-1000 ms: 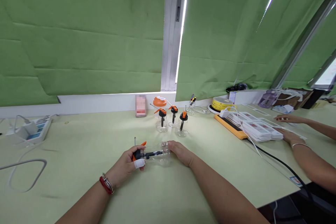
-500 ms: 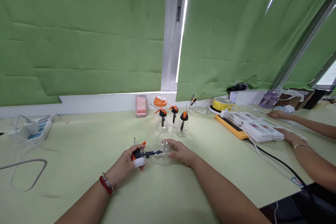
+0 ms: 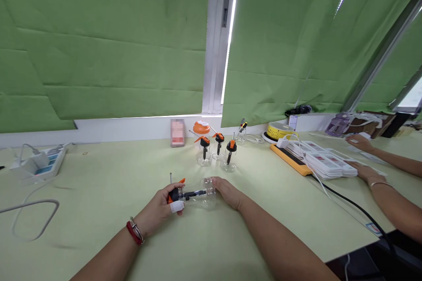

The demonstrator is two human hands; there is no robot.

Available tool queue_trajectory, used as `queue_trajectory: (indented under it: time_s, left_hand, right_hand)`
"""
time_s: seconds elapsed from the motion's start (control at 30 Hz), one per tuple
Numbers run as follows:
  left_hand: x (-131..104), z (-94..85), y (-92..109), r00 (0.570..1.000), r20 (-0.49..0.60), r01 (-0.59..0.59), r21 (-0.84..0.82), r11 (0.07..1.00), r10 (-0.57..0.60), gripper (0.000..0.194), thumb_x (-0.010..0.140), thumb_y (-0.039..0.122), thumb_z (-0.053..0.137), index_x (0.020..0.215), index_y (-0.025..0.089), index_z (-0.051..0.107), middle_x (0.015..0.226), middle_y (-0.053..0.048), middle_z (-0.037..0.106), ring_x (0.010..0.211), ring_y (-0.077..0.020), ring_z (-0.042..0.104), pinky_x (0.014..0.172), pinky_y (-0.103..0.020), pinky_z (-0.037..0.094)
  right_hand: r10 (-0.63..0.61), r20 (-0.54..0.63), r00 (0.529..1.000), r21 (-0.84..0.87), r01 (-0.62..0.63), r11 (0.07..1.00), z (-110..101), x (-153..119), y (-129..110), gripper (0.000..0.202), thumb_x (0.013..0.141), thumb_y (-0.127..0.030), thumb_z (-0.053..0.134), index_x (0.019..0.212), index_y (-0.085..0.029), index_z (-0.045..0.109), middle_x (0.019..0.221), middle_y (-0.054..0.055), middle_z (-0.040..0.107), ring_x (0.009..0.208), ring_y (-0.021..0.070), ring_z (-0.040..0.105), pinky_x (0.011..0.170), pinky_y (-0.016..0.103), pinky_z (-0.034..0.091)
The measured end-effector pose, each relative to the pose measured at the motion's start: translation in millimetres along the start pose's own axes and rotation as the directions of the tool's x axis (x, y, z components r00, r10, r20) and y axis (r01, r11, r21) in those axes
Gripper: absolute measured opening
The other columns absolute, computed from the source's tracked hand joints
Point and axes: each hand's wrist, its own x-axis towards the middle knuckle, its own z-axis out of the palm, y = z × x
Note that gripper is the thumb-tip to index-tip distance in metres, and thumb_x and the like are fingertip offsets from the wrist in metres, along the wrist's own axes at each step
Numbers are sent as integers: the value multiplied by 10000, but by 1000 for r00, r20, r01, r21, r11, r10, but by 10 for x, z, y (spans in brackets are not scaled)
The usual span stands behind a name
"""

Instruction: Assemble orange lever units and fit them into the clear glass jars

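Note:
A small clear plastic bottle point(image 3: 201, 195) lies on its side between my hands, just above the pale green table point(image 3: 99, 184). My left hand point(image 3: 157, 210), with a white bandage on the thumb and a red bracelet at the wrist, grips its black and orange cap end point(image 3: 172, 193), from which a thin metal tube sticks up. My right hand point(image 3: 227, 192) holds the bottle's clear base. Behind them stand three similar upright bottles point(image 3: 217, 153) with black and orange caps, and an orange-lidded jar point(image 3: 201, 130).
A white power strip point(image 3: 36, 163) and a grey cable loop point(image 3: 29, 217) lie at the left. At the right, another person's hands point(image 3: 364, 170) rest by stacked white cards point(image 3: 325, 161) on an orange tray, with a black cable and a yellow round device point(image 3: 278, 130) nearby.
My hands and the bottle have barely shifted. The other person's far hand has moved along the table at the right.

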Motion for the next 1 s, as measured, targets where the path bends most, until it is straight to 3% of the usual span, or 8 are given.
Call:
queue_trajectory:
  time_s: [0.17, 0.23, 0.3, 0.4, 0.57, 0.73, 1.0]
  left_hand:
    - [2, -1, 13, 999, -41, -17, -22, 1000, 16, 494, 739, 335, 642, 1179, 168, 491, 678, 24, 605, 697, -159, 556, 755, -299, 422]
    - [11, -5, 5, 998, -59, -22, -29, 999, 21, 486, 744, 331, 638, 1176, 168, 489, 684, 25, 602, 701, -156, 553, 766, -298, 415]
    - [20, -9, -4, 997, -70, -21, -26, 999, 19, 486, 748, 330, 634, 1182, 168, 485, 684, 26, 601, 711, -157, 556, 780, -299, 408]
    - [27, -11, -9, 998, -67, -17, -23, 1000, 16, 488, 745, 334, 635, 1183, 174, 489, 701, 24, 605, 710, -158, 557, 780, -300, 407]
    - [19, -19, 2, 999, -41, -1, 8, 1000, 1, 533, 762, 340, 612, 1241, 165, 455, 662, 23, 614, 735, -174, 561, 806, -316, 393]
    - [-1, -7, 5, 1000, -5, 12, 11, 1000, -12, 575, 754, 346, 624, 1264, 162, 433, 673, 11, 625, 733, -179, 558, 793, -320, 393]
    - [-10, 2, 14, 1000, -25, 12, 0, 1000, -12, 535, 741, 359, 630, 1214, 164, 471, 668, 11, 618, 708, -179, 556, 778, -321, 407]
  right_hand:
    - [2, 17, 1000, 79, -3, 997, -27, 5, 47, 597, 848, -654, 364, 1037, -169, 655, 1022, 75, 630, 1007, 253, 521, 988, 422, 318]
    - [-10, 43, 999, 148, 4, 989, -66, 4, 86, 559, 805, -630, 492, 1151, -205, 603, 1181, 78, 572, 1135, 256, 467, 1028, 412, 279]
    - [-25, 84, 996, 215, 6, 977, -103, -2, 127, 658, 705, -544, 680, 1270, -259, 501, 1317, 72, 472, 1240, 250, 383, 1049, 402, 257]
    - [-42, 118, 992, 244, 12, 970, -127, -10, 163, 770, 623, -425, 789, 1301, -276, 456, 1332, 71, 446, 1263, 244, 356, 1054, 407, 259]
    - [-36, 104, 994, 217, 13, 976, -104, -6, 135, 673, 644, -467, 762, 1239, -250, 535, 1291, 77, 486, 1235, 260, 398, 1064, 430, 242]
    - [-14, 91, 996, 173, -2, 985, -79, 9, 92, 499, 776, -589, 572, 1043, -179, 668, 1290, 95, 499, 1194, 262, 451, 1054, 415, 260]
    - [3, 79, 997, 151, -15, 988, -43, -6, 43, 580, 835, -626, 442, 1174, -183, 603, 1112, 79, 625, 1096, 245, 521, 1029, 414, 296]
